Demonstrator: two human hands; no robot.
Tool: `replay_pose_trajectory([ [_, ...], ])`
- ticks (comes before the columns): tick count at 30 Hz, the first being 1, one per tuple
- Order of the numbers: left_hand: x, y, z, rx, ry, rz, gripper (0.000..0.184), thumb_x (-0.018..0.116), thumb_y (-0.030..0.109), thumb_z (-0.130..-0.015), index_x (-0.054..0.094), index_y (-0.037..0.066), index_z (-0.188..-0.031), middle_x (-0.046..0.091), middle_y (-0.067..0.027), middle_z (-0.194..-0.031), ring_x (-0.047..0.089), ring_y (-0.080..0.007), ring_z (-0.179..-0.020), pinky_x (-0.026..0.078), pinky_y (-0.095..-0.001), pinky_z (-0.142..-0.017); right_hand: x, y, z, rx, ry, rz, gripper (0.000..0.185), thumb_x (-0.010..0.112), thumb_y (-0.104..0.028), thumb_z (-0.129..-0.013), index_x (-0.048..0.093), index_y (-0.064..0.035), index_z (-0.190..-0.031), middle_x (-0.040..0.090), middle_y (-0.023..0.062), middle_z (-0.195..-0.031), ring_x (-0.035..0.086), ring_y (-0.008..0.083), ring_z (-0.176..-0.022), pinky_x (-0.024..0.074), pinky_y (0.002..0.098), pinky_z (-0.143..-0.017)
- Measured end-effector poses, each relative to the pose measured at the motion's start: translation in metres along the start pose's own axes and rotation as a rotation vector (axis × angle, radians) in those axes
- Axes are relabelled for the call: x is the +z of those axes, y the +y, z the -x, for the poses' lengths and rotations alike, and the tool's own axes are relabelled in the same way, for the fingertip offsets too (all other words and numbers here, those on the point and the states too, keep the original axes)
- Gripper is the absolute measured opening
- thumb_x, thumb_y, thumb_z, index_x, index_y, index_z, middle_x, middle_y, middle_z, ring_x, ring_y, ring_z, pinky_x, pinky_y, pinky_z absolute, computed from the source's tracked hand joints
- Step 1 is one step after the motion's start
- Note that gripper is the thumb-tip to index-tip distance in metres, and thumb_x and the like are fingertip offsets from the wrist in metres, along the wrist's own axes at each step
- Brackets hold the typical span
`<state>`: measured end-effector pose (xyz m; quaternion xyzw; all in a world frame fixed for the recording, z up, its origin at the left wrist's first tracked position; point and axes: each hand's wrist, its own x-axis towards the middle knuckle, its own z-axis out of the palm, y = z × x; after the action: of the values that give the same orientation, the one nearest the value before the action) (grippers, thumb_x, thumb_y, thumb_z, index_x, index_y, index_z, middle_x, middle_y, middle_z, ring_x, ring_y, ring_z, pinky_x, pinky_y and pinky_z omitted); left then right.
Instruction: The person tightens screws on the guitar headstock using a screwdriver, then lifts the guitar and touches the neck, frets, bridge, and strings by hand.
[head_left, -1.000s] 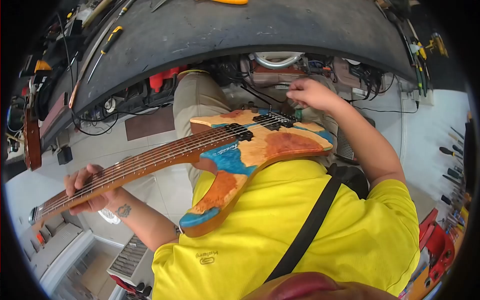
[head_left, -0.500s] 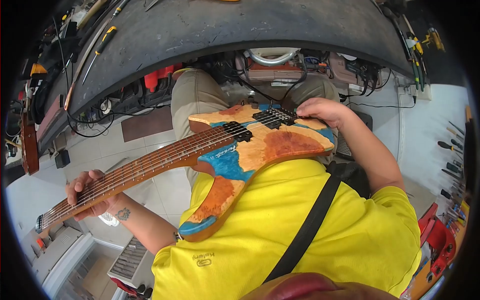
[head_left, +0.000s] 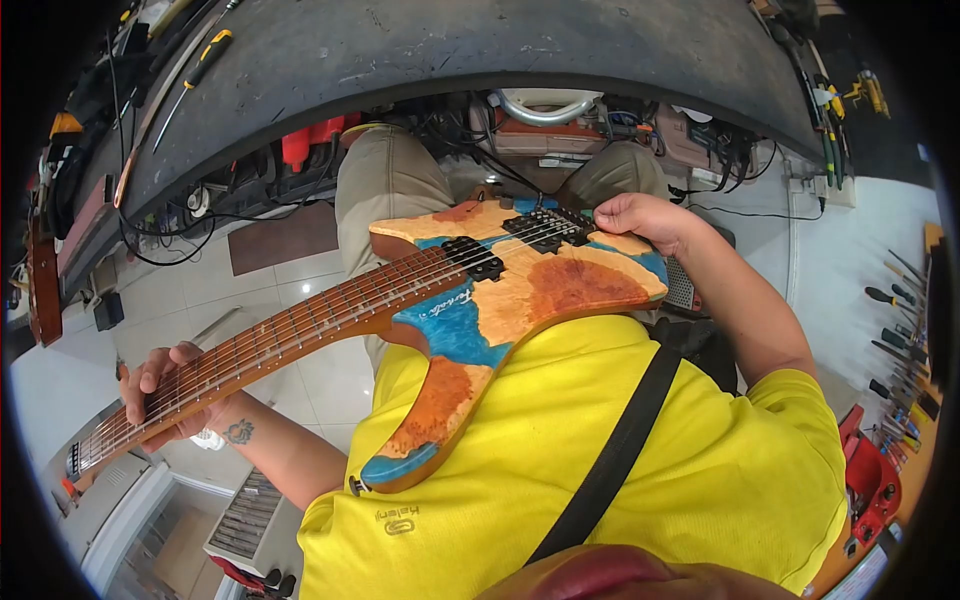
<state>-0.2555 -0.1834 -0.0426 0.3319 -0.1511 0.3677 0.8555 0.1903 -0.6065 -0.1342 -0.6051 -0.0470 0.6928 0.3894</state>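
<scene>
One headless electric guitar: blue, orange, tan top, black pickups. Left hand grip curls around neck; right hand grip pinches near bridge, hold unclear.

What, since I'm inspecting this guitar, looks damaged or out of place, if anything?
Nothing stands out as damaged on the guitar; only the black cables under the workbench look untidy, hanging in a tangle.

Glossy figured-wood guitar body.
</scene>
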Motion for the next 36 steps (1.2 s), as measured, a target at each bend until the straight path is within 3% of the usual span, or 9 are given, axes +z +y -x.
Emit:
replay_pose_trajectory([
  [10,0.014,0.003,-0.010,-0.061,0.040,-0.016,0.043,0.098,0.031,-0.067,0.073,0.017,-0.100,0.078,0.0023,-0.102,0.072,-0.0185,-0.106,0.042,-0.0529,-0.114,0.011,0.006,-0.004,0.012,0.141,0.204,0.029,0.060,-0.034,-0.107,0.064,-0.0097,-0.092,0.061,-0.0076,-0.082,0.052,0.0024,-0.075,0.0467,0.0243,-0.068],
  [12,0.014,0.002,-0.011,-0.066,0.050,-0.003,0.044,0.098,0.031,-0.067,0.074,0.017,-0.102,0.079,0.0003,-0.104,0.073,-0.0187,-0.106,0.042,-0.0525,-0.114,0.005,0.012,-0.009,-0.035,0.134,0.277,0.033,0.062,-0.037,-0.105,0.071,-0.0060,-0.104,0.071,-0.0010,-0.093,0.063,0.0055,-0.079,0.0516,0.0254,-0.073],
  [15,0.012,0.003,-0.011,-0.072,0.043,-0.035,0.046,0.098,0.033,-0.067,0.076,0.016,-0.104,0.079,-0.0047,-0.106,0.073,-0.0191,-0.109,0.044,-0.0502,-0.114,0.006,0.013,-0.007,-0.030,0.154,0.305,0.032,0.062,-0.036,-0.105,0.071,-0.0054,-0.105,0.072,-0.0004,-0.093,0.064,0.0066,-0.082,0.0519,0.0257,-0.074],
  [19,0.007,0.002,-0.009,-0.062,0.009,-0.062,0.044,0.097,0.033,-0.069,0.077,0.016,-0.105,0.079,-0.0088,-0.106,0.073,-0.0193,-0.110,0.046,-0.0474,-0.113,0.008,0.006,-0.006,0.035,0.192,0.089,0.030,0.064,-0.032,-0.104,0.071,-0.0028,-0.106,0.073,0.0027,-0.095,0.067,0.0094,-0.084,0.0539,0.0269,-0.077],
  [20,0.004,0.003,-0.007,-0.056,-0.019,-0.065,0.044,0.096,0.033,-0.069,0.078,0.016,-0.105,0.079,-0.0091,-0.106,0.073,-0.0192,-0.111,0.047,-0.0471,-0.113,0.003,0.005,-0.005,0.029,0.141,-0.008,0.025,0.064,-0.025,-0.102,0.069,-0.0007,-0.106,0.073,0.0040,-0.099,0.068,0.0105,-0.087,0.0552,0.0273,-0.080],
  [21,0.003,0.004,-0.005,-0.056,-0.020,-0.067,0.044,0.096,0.033,-0.069,0.078,0.016,-0.105,0.079,-0.0091,-0.106,0.073,-0.0192,-0.111,0.047,-0.0471,-0.113,-0.001,0.004,-0.004,0.022,0.089,-0.104,0.020,0.063,-0.018,-0.101,0.068,0.0013,-0.107,0.072,0.0053,-0.102,0.069,0.0116,-0.090,0.0565,0.0277,-0.083],
  [24,-0.002,0.008,0.001,-0.045,0.028,-0.069,0.044,0.096,0.033,-0.070,0.078,0.017,-0.107,0.079,-0.0083,-0.105,0.073,-0.0185,-0.111,0.046,-0.0462,-0.113,-0.005,-0.001,-0.004,0.043,-0.021,-0.283,0.020,0.063,-0.013,-0.095,0.067,0.0032,-0.106,0.072,0.0086,-0.103,0.071,0.0150,-0.091,0.0579,0.0300,-0.086],
  [30,-0.005,0.003,0.003,-0.056,-0.012,-0.044,0.047,0.097,0.032,-0.068,0.078,0.017,-0.109,0.079,-0.0061,-0.105,0.072,-0.0171,-0.112,0.045,-0.0451,-0.114,-0.022,0.000,-0.021,0.199,-0.083,-0.306,0.022,0.060,-0.013,-0.090,0.067,0.0013,-0.105,0.073,0.0127,-0.107,0.071,0.0189,-0.096,0.0581,0.0342,-0.089],
  [36,0.008,-0.008,-0.002,0.015,-0.027,-0.043,0.034,0.096,0.030,-0.070,0.074,0.018,-0.093,0.078,0.0066,-0.093,0.072,-0.0122,-0.093,0.049,-0.0444,-0.104,-0.016,-0.004,-0.027,0.197,-0.079,-0.282,0.025,0.057,-0.013,-0.091,0.066,0.0009,-0.109,0.075,0.0134,-0.106,0.073,0.0201,-0.093,0.0600,0.0351,-0.088],
])
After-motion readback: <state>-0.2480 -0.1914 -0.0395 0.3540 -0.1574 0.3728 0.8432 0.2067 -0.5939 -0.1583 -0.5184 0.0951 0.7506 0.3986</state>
